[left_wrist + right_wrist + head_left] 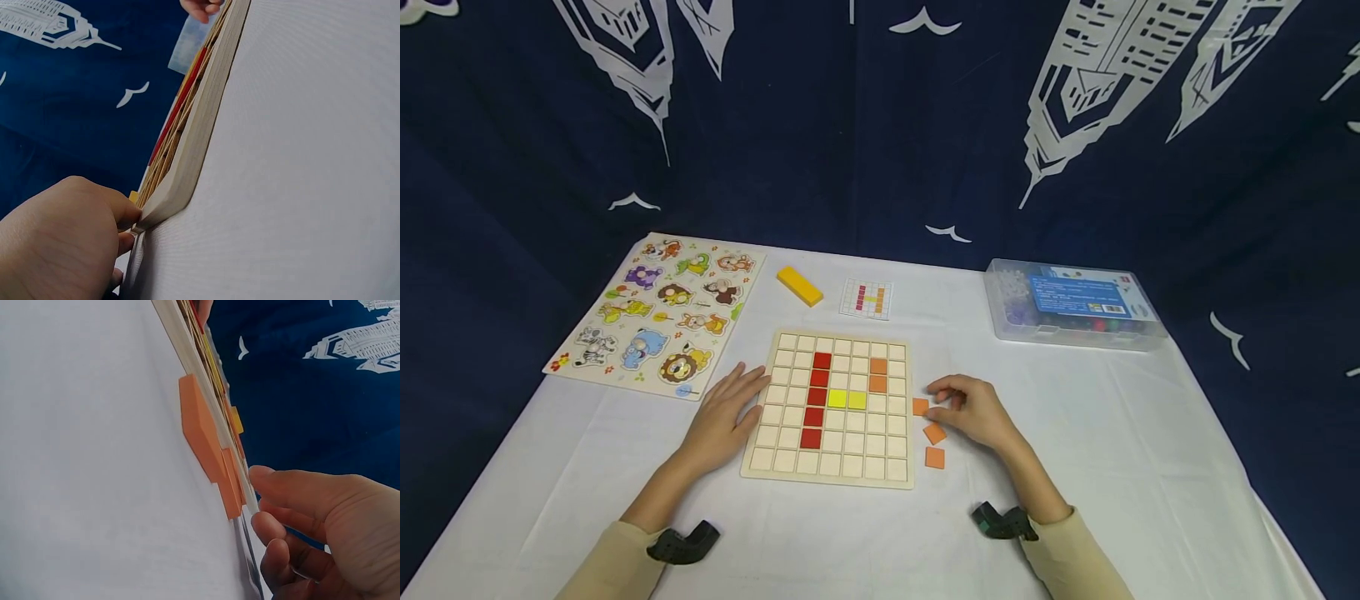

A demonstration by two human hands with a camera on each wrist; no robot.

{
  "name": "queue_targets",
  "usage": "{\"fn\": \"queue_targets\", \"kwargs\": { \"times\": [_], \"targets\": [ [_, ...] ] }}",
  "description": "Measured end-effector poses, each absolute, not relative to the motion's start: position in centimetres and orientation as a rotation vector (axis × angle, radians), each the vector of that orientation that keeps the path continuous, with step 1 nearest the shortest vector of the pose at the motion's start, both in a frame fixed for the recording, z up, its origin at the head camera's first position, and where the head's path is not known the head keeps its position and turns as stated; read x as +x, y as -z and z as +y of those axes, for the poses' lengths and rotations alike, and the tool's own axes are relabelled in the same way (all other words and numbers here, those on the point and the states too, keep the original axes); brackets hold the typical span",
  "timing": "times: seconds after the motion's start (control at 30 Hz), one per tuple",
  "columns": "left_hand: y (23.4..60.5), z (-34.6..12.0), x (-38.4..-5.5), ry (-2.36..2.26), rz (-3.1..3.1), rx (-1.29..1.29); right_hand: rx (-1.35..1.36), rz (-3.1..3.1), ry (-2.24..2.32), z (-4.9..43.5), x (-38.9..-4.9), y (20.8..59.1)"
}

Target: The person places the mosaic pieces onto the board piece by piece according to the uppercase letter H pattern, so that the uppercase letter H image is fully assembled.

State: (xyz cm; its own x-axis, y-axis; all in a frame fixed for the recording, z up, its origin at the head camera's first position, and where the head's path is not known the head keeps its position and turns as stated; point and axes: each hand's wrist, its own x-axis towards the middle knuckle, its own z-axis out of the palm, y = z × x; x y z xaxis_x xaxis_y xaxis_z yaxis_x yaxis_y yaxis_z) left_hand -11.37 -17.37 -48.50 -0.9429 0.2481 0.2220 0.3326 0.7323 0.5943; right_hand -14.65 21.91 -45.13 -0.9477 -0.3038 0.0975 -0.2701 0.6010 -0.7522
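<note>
A square wooden grid board [827, 482] lies flat on the table. Set in it are a column of red tiles [815, 397], two yellow tiles [847, 400] to the right of that column, and two orange tiles [877, 383] further right. My left hand [722, 417] rests at the board's left edge, fingers extended. Off the board's right side lie three loose orange tiles [935, 457]. Over the topmost loose tile [920, 407] is my right hand [973, 408], its thumb and fingers bent but apart; nothing shows between them in the right wrist view.
Behind the board are a small pattern card [867, 299] and a yellow block [800, 286]. An animal puzzle board [658, 317] lies at the left. At the back right stands a clear plastic case [1075, 304]. A dark blue curtain [880, 167] hangs behind the table.
</note>
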Motion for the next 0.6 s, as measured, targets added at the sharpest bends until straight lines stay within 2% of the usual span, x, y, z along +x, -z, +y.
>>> {"fn": "queue_targets", "kwargs": {
  "times": [0.6],
  "targets": [
    [48.22,-17.22,-11.23,1.003,-2.806,-0.465,-0.529,2.851,1.137,21.44,-14.75,45.77]
  ]
}}
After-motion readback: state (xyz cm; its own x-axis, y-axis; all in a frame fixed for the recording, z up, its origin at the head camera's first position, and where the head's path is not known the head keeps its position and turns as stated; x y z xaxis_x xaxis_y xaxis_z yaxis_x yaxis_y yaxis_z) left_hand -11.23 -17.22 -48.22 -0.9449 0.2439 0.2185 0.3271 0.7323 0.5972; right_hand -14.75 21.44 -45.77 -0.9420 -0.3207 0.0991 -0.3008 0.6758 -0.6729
